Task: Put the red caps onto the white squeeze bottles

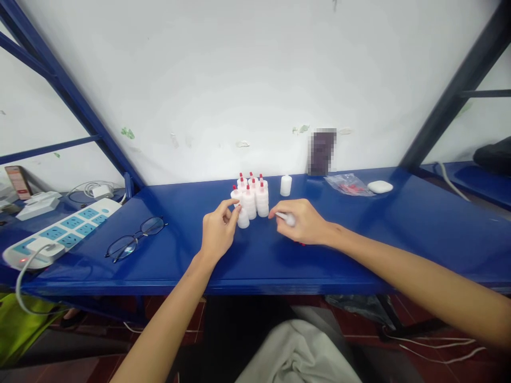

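Several small white squeeze bottles (261, 203) with red-tipped nozzles stand upright in a tight cluster on the blue table. My left hand (217, 229) is at the cluster's near left, thumb and index finger closed around the top of the front bottle (243, 219); the fingers partly cover its tip. To the right of the group, my right hand (305, 221) pinches a white nozzle cap (288, 218), its narrow end pointing left toward the bottles. Small red pieces (302, 243) show just below the right hand, mostly hidden by it.
A lone white bottle without a nozzle (286, 185) stands behind my right hand. Farther right lie a clear bag with red pieces (350, 185) and a white rounded case (380, 186). Eyeglasses (137, 238) and a power strip (67, 231) are left. A pixelated dark object (321, 152) leans against the wall.
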A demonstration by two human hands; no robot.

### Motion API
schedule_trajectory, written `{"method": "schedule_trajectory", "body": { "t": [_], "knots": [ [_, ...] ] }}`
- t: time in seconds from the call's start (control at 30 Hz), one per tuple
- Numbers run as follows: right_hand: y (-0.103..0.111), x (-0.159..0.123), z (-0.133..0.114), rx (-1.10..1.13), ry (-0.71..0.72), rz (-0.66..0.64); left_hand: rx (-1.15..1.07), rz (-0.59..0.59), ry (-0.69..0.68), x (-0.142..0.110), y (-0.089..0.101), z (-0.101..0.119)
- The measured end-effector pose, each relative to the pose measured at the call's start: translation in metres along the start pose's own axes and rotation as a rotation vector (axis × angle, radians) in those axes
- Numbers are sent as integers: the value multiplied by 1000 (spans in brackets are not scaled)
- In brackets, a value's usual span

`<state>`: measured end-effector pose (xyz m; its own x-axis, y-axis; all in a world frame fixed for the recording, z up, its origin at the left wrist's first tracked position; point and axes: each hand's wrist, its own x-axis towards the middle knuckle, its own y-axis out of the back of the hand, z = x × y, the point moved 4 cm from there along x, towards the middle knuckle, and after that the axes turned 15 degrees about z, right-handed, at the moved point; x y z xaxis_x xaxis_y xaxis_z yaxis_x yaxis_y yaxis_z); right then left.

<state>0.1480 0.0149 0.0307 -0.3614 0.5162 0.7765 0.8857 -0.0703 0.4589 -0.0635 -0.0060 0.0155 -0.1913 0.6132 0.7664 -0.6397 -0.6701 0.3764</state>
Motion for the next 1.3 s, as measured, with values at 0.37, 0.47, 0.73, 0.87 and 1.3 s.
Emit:
{"method": "schedule_trajectory", "body": {
  "t": [0.37, 0.47, 0.73, 0.87, 1.3],
  "knots": [
    [-5, -1, -5, 91, -96, -274, -133, -50, -479, -22, -8, 37],
    [-12, -4, -6, 90, -101, -363, -181, -13, -526, -23, -9, 40],
    [-18, -5, -15, 166, 50, -368, -249, 131, -690, -26, -2, 51],
    [-16, -4, -17, 200, 3, -388, -223, 123, -737, -29, -2, 52],
    [-12, -5, -17, 346, -120, -372, -153, 1, -699, -32, -9, 51]
  ]
}}
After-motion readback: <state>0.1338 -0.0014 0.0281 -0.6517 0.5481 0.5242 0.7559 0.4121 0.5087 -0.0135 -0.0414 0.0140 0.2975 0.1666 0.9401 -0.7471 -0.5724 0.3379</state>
